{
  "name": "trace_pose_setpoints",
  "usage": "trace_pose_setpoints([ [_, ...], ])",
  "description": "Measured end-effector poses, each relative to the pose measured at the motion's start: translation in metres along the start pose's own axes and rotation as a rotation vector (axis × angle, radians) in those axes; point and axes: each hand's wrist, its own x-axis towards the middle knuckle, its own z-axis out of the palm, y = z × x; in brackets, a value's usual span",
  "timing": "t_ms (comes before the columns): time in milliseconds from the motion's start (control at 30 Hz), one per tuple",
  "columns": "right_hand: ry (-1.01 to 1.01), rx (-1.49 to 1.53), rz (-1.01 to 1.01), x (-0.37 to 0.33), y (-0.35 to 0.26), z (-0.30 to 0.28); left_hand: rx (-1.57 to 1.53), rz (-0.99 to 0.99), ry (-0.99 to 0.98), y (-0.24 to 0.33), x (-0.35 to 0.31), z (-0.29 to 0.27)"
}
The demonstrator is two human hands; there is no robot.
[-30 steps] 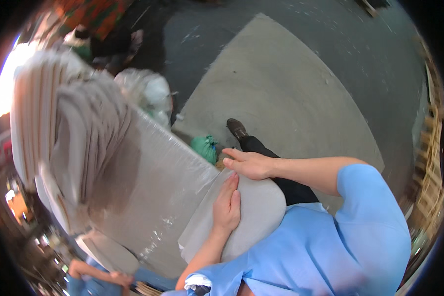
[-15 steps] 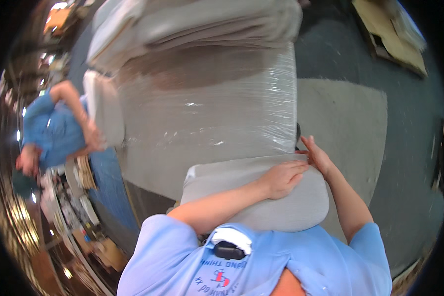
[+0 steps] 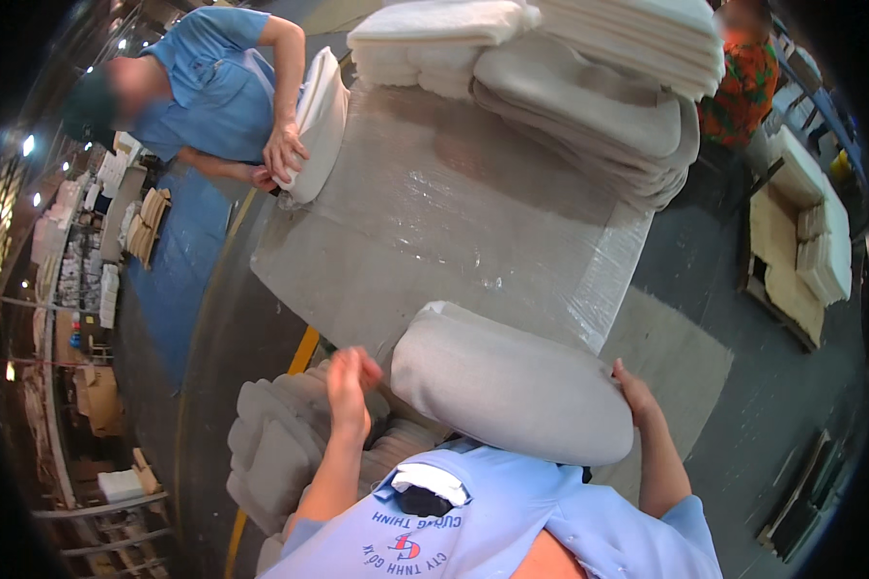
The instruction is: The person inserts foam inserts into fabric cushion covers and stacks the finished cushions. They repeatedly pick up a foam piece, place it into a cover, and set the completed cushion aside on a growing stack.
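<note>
A grey fabric-covered seat cushion (image 3: 512, 386) lies tilted across the near edge of the plastic-wrapped table (image 3: 406, 261), close against my body. My right hand (image 3: 639, 400) grips its right end, thumb at the edge and the other fingers partly hidden. Off the cushion's left end, my left hand (image 3: 350, 386) is raised in the air with nothing visible in it. Its fingers are apart and slightly blurred.
Stacked grey cushion pieces (image 3: 589, 111) and white pads (image 3: 637, 39) fill the table's far side. A co-worker (image 3: 212, 87) handles a white cushion (image 3: 321, 125) at the far left. More grey cushions (image 3: 275, 434) are piled low at my left. A cardboard-based stack (image 3: 792, 251) stands right.
My left hand has left the cushion's top and moved left. The cushion now sits tilted, with my right hand at its end. My view has turned, bringing the left pile into sight.
</note>
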Motion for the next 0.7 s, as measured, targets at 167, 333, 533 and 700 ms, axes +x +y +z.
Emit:
trace_pose_setpoints([
  [167, -0.142, 0.094, -0.112, -0.014, 0.006, 0.001, 0.215, -0.221, -0.682, -0.096, -0.075, 0.023],
  [333, -0.027, 0.216, -0.494, -0.043, 0.014, 0.020, -0.256, -0.483, -0.721, -0.062, -0.058, 0.085],
  [533, 0.116, 0.214, -0.705, -0.067, 0.005, 0.091, -0.307, 0.027, -0.498, 0.034, -0.007, 0.150],
  [700, 0.154, 0.302, -0.945, -0.066, 0.003, 0.111, 0.061, 0.262, -0.752, 0.124, -0.009, 0.157],
])
